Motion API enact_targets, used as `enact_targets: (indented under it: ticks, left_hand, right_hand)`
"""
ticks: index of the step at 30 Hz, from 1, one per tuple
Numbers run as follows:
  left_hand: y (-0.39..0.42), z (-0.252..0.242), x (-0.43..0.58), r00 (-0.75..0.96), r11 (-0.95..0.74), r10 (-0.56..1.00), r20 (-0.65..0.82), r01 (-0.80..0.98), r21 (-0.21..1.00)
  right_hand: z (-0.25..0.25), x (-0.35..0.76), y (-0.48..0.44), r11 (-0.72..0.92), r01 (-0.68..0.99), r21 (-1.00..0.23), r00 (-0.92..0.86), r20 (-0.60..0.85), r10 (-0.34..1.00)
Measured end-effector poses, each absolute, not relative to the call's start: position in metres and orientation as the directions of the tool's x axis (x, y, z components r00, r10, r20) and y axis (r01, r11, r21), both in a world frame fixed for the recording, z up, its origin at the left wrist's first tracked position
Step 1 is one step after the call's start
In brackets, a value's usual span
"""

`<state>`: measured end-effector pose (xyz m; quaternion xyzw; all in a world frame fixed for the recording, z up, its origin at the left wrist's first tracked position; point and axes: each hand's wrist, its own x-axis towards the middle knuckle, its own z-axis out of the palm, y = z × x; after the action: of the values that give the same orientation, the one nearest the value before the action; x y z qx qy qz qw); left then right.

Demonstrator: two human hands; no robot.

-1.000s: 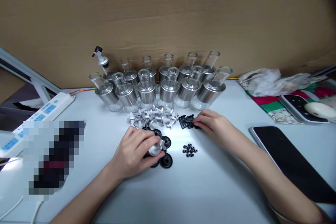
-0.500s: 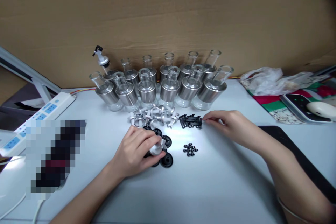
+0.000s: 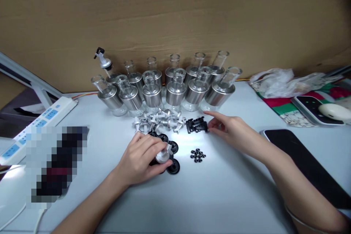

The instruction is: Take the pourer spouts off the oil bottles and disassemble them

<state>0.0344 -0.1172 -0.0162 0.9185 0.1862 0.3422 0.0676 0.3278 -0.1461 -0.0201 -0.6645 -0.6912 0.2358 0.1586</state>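
My left hand (image 3: 142, 159) is closed around a silver pourer spout (image 3: 162, 156), above a cluster of round black discs (image 3: 173, 167). Its palm side is hidden. My right hand (image 3: 233, 128) hovers at the right end of a small pile of black lever-like pieces (image 3: 196, 125), thumb and index finger apart. Whether a fingertip touches the pile I cannot tell. Left of that pile lies a heap of silver spout parts (image 3: 159, 120). Several tiny black caps (image 3: 197, 155) sit nearer to me, between my hands.
Two rows of glass bottles with steel sleeves (image 3: 175, 93) stand at the back; one carries a fitted pourer (image 3: 105, 62). To the left are a power strip (image 3: 38, 126) and a blurred-out dark device (image 3: 59, 164). A black pad (image 3: 304, 164) and a plastic bag (image 3: 285, 82) lie right.
My right hand has shifted slightly left over the black pieces, its thumb and index finger spreading. My left hand keeps the silver spout in place. The view has shifted slightly.
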Motion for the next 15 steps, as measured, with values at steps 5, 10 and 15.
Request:
enact_targets:
  ticks: [5,10,15]
  left_hand:
    - [-0.1184,-0.0158,0.0338,0.699,-0.923,0.386,0.602,0.297,0.246]
    - [-0.1186,-0.0149,0.0339,0.696,-0.922,0.386,0.605,0.298,0.246]
    - [-0.1184,-0.0143,0.0341,0.695,-0.924,0.381,0.609,0.298,0.239]
  right_hand:
    - [-0.0175,0.3235,-0.1452,0.034,0.857,-0.514,-0.081,-0.070,0.994]
    - [-0.0189,0.3195,-0.1435,0.096,0.886,-0.455,-0.114,-0.013,0.993]
    - [-0.0221,0.3176,-0.1433,0.122,0.882,-0.456,-0.132,0.009,0.991]
